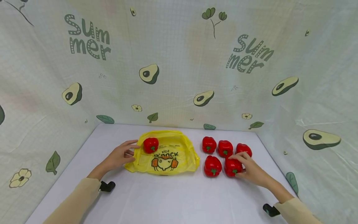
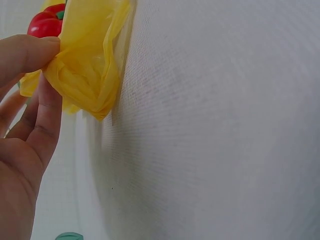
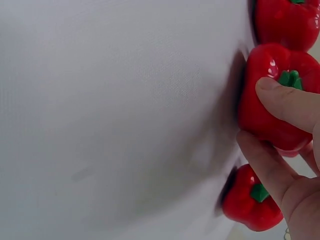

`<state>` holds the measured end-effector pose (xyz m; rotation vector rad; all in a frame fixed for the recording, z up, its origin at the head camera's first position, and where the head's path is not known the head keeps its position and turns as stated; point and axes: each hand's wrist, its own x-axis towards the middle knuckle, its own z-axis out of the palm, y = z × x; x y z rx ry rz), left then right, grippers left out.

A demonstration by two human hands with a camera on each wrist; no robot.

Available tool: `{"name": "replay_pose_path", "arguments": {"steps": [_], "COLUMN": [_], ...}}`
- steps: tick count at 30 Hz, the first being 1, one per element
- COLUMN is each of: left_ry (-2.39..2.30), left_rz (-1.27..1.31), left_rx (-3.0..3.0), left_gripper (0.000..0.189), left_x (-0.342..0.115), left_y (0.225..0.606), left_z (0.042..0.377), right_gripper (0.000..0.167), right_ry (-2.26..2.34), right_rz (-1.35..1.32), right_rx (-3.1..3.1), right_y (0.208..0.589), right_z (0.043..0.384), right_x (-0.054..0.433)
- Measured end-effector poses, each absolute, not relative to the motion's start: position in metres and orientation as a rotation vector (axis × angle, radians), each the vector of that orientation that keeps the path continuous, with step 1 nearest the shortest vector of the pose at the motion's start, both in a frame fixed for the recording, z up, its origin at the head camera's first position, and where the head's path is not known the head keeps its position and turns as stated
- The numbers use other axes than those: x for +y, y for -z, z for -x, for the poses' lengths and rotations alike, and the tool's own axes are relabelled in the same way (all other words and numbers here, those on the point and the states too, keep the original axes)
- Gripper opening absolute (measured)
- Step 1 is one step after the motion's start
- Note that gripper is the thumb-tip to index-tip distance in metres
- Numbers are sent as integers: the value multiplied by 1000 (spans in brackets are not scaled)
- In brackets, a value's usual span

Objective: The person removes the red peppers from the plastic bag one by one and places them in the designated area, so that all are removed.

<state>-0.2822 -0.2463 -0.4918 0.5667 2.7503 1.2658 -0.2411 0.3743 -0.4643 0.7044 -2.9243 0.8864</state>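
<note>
A yellow plastic bag (image 1: pixel 184 155) with printed letters and a cartoon figure lies spread on the table. On its left part sits a red bell pepper (image 1: pixel 151 145) with a green stem. My left hand (image 1: pixel 121 156) pinches the bag's left edge between thumb and fingers, as the left wrist view shows with the gathered yellow film (image 2: pixel 85 70). To the right, my right hand (image 1: pixel 251 169) grips another red bell pepper (image 1: pixel 231 167), its thumb lying by the green stem in the right wrist view. The fingers curl around that pepper's side.
Around the gripped pepper stand several more red bell peppers: one beside it on the left (image 1: pixel 212 166), others in a row behind, such as the pepper (image 1: pixel 209 144) nearest the bag. A printed cloth (image 1: pixel 173 115) hangs behind and along both sides of the white table (image 1: pixel 167 199).
</note>
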Motion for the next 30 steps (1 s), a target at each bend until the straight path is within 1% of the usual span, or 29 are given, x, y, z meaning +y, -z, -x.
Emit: {"name": "replay_pose_path", "arguments": {"steps": [13,17,23,30], "left_ry": [-1273,-1256,-1269,-1267], "left_rz": [-550,-548,-527,-549], "left_rx": [2755,2762,2757,2762], "left_gripper": [52,52,52,51], "left_x": [-246,-245,-245,-246], "left_y": [491,491,490,490], "left_z": [281,281,281,280], "right_gripper": [76,80,85,77], "right_ry": [-891,-873,-788,-611], "right_rz": [-667,-687,-766,-822], "right_rx": [-2962,-2986,-3068,-2942], "right_y": [465,460,433,392], "right_z": [238,236,231,235], "right_x": [371,372,373,364]}}
